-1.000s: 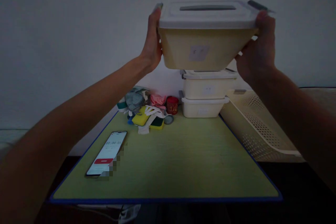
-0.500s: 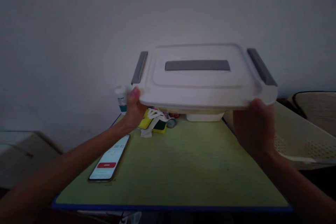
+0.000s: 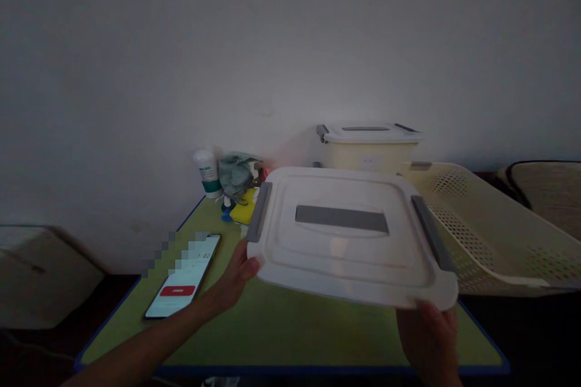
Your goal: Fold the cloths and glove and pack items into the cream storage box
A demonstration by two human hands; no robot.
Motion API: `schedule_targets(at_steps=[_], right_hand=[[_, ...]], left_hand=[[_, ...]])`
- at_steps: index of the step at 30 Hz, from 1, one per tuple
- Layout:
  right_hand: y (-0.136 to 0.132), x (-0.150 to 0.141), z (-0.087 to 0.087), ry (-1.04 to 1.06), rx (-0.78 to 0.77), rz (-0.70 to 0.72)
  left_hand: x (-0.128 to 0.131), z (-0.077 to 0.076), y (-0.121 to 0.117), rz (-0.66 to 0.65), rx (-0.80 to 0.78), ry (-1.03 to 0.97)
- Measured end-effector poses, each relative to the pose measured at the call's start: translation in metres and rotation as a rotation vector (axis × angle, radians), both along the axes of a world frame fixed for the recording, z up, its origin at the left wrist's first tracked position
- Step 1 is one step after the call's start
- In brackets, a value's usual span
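A white storage box lid [image 3: 345, 254] with a grey centre handle strip and grey side latches is held between my two hands, tilted towards me above the table. My left hand [image 3: 238, 272] is closed on its near left corner, thumb on top. At the near right corner my right hand [image 3: 429, 335] grips the edge, its thumb by the rim and its fingers underneath. Whether a box body hangs below the lid cannot be seen. Behind it, against the wall, stands a cream storage box [image 3: 370, 154] with a similar lid.
A phone [image 3: 181, 284] lies on the green table [image 3: 290, 338] at left. Further back are a white bottle [image 3: 207, 174], a grey-green cloth [image 3: 236, 172] and a yellow sponge [image 3: 244, 211]. Right of the table stands a cream perforated basket [image 3: 490, 224].
Both hands have brought the lid down and nearer to me, over the table. The lidded box behind it and the cloth have come into sight.
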State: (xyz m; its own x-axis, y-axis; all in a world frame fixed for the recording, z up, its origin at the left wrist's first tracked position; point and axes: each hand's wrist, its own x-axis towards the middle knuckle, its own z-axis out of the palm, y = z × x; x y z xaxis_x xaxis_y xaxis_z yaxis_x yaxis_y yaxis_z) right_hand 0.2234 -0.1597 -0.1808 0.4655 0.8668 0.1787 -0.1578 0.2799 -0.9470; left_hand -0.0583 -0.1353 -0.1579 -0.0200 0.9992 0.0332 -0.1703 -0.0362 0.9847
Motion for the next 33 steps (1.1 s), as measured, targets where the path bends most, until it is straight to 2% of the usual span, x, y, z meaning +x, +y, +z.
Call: schedule_targets(at_steps=[3,8,12,15,19,22,26,30,33], right_hand=[[-0.003,0.006,-0.010,0.040,0.017,-0.095],[-0.002,0.011,-0.021,0.083,-0.081,-0.084],[0.001,0.014,-0.020,0.111,-0.133,-0.102],[0.004,0.022,-0.018,0.060,-0.164,-0.049],[0.006,0.035,-0.014,-0.047,-0.162,0.049],[0.008,0.041,-0.003,-0.056,-0.167,0.135],[0.017,0.044,0.027,-0.058,-0.182,0.100],[0.032,0.050,0.054,-0.185,-0.354,0.222],[0.042,0.055,0.062,-0.266,-0.429,0.294]], left_hand=[[0.009,0.000,-0.006,-0.052,0.102,0.001],[0.018,-0.002,-0.004,-0.109,0.062,-0.029],[0.022,-0.001,0.003,-0.106,0.074,-0.036],[0.023,0.004,0.011,-0.057,0.072,-0.055],[0.022,0.014,0.026,0.005,-0.083,-0.077],[0.020,0.020,0.037,-0.002,-0.196,-0.081],[0.020,0.027,0.052,-0.032,-0.262,-0.008],[0.024,0.030,0.060,-0.121,-0.299,0.082],[0.028,0.029,0.061,-0.170,-0.266,0.101]])
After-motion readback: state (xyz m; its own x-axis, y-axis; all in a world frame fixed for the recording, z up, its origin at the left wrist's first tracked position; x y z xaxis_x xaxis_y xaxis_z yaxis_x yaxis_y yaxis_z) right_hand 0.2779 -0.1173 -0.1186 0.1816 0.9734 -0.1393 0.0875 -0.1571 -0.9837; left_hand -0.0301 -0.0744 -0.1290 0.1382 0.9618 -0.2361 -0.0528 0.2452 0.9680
